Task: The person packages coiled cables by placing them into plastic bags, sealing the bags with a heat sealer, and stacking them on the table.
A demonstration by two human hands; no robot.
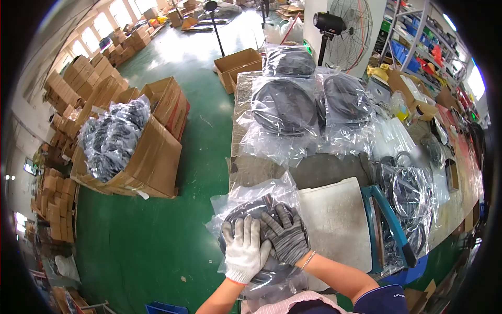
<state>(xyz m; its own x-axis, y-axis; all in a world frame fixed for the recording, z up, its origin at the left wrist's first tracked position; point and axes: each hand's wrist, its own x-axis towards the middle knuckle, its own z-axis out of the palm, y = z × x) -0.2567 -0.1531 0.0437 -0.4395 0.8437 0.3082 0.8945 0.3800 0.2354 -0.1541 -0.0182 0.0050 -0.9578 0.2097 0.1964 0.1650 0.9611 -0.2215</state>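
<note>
Basically, my left grip [244, 248] and right grip [285, 236] lie flat, fingers spread, on the bagged black coil [252, 209] at the tabletop's [246, 170] near-left edge; probably springy, moderately heavy, slick-filmed, best held by opposite rims.

Left hand [244, 248], white-gloved: palm down, fairly flat, fingers slightly apart, pointing to 12 o'clock; thumb toward 1. Left forearm [220, 299]: bare, angled from wrist toward 7 o'clock. Right hand [287, 238], grey-striped glove: palm down, fingers fanned toward 11 o'clock. Right forearm [340, 276]: bare, angled from wrist toward 4 o'clock. Hands side by side, thumb sides meeting.
</note>
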